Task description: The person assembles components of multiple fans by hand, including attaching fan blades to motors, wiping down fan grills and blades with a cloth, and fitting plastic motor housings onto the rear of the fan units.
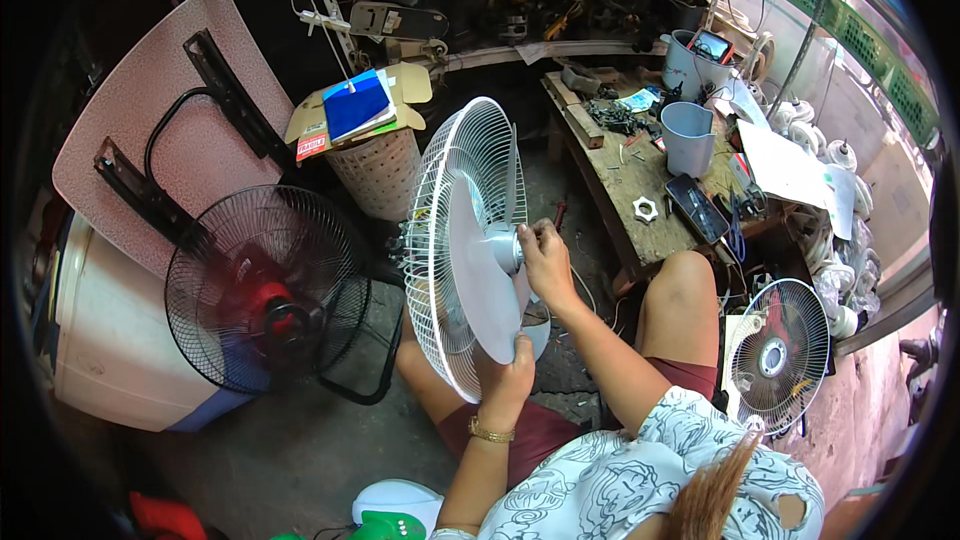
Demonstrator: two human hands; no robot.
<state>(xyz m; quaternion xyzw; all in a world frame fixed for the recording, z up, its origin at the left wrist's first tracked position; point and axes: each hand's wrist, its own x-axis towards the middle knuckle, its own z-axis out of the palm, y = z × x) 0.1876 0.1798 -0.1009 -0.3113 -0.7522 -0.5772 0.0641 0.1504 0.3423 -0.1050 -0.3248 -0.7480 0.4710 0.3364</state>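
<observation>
A white fan (pixel 455 240) with a wire rear guard and pale grey blades stands on edge between my knees. My left hand (pixel 507 370) grips the lower blade of the white fan near its tip. My right hand (pixel 545 255) is closed on the round hub cap (pixel 503 245) at the centre of the blades. The front guard is off, so the blades are bare.
A running black fan with red blades (pixel 265 290) stands at left. Behind it lean a folded pink table (pixel 150 130) and a white basket (pixel 380 170) holding cardboard and a blue book. A cluttered wooden bench (pixel 640 175) is at right, with a small white fan (pixel 778 355) beside it.
</observation>
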